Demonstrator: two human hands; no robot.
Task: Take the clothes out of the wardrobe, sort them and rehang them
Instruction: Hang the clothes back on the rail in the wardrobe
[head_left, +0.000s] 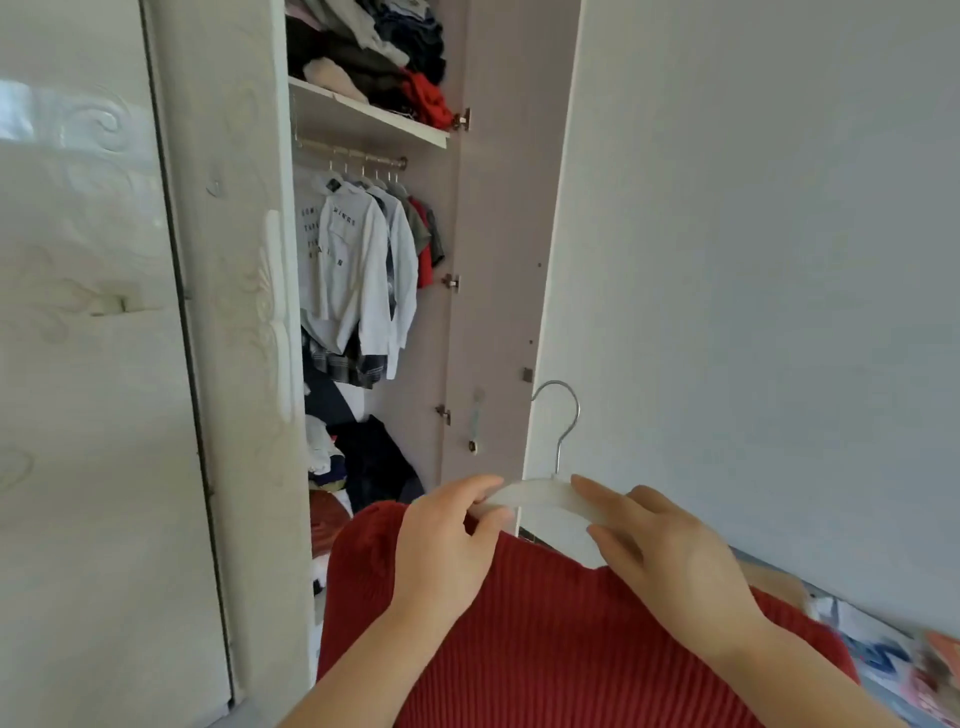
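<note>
A red ribbed sweater hangs in front of me on a white hanger with a metal hook. My left hand pinches the hanger's left arm at the sweater's neckline. My right hand grips the right arm of the hanger and the sweater's shoulder. Ahead stands the open wardrobe, where white shirts and a red garment hang from a rail.
Folded clothes are piled on the wardrobe's upper shelf, and a heap of dark clothes lies on its floor. A closed door panel is at left, the open door at right. Patterned fabric shows at lower right.
</note>
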